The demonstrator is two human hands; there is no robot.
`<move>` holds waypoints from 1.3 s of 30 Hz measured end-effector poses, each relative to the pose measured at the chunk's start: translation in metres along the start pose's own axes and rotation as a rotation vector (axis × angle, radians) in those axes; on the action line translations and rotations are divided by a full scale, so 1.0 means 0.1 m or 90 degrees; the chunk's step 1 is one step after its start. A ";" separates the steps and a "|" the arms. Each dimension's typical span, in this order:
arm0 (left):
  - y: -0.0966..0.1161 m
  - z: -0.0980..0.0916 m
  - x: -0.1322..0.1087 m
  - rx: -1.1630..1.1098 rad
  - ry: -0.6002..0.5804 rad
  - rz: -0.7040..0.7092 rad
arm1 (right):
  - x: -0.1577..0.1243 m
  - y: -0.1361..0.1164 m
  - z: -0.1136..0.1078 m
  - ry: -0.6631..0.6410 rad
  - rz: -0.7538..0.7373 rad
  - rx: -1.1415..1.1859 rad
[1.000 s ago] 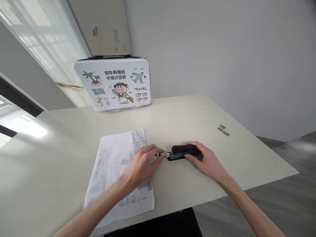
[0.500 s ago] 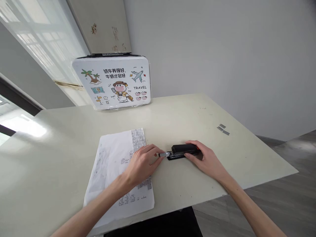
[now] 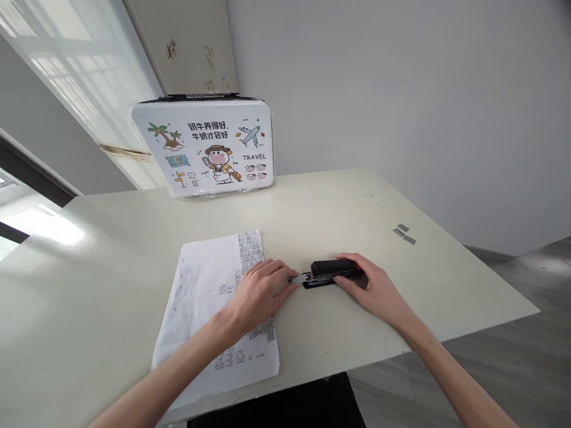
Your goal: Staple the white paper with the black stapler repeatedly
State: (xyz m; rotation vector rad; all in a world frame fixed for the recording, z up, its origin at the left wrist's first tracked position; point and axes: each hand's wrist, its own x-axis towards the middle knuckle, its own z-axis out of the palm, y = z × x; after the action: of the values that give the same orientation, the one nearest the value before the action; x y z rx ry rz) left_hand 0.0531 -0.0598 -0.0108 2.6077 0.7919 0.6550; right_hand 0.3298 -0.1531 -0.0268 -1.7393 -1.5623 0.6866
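Observation:
A black stapler (image 3: pixel 334 267) lies on the table, its metal staple tray (image 3: pixel 300 279) sticking out of the left end. My right hand (image 3: pixel 372 286) is wrapped round the stapler's right end, thumb on the near side and fingers on the far side. The fingers of my left hand (image 3: pixel 267 288) pinch the outer end of the metal tray. Under my left hand and forearm lies a stack of printed paper (image 3: pixel 209 261), with text and grey patterned blocks along its right side.
At the back of the pale table (image 3: pixel 321 208) a white case (image 3: pixel 209 142) with cartoon prints stands upright in clear wrap. Several small grey strips (image 3: pixel 404 234) lie on the right part. The table's near edge runs close below both hands.
My left fingers have closed a little further over the end of the metal tray. My right hand and the stapler look nearly the same; the view has shifted very slightly.

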 end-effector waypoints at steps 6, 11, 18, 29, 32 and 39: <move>-0.27 -0.17 0.01 -0.109 -0.055 0.074 | -0.01 0.02 -0.03 0.012 -0.001 0.052; -0.30 -0.13 0.23 -0.151 -0.072 0.136 | 0.00 0.01 -0.05 -0.016 -0.009 0.081; -0.24 0.09 0.53 -0.108 -0.087 0.161 | 0.02 0.00 -0.07 -0.026 -0.017 0.084; -0.15 0.01 0.38 0.018 -0.046 0.153 | 0.00 -0.03 -0.09 -0.041 -0.010 0.084; -0.13 -0.26 0.05 0.033 -0.042 0.104 | -0.01 -0.06 -0.11 -0.053 -0.017 0.078; -0.03 -0.68 -1.16 0.111 -0.116 0.013 | -0.09 -0.20 -0.06 -0.124 -0.016 0.062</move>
State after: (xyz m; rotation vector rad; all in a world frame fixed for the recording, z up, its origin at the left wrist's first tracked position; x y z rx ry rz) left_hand -0.0691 -0.1135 0.0062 2.7856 0.7969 0.3605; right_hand 0.3208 -0.1619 -0.0074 -1.6181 -1.6478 0.9286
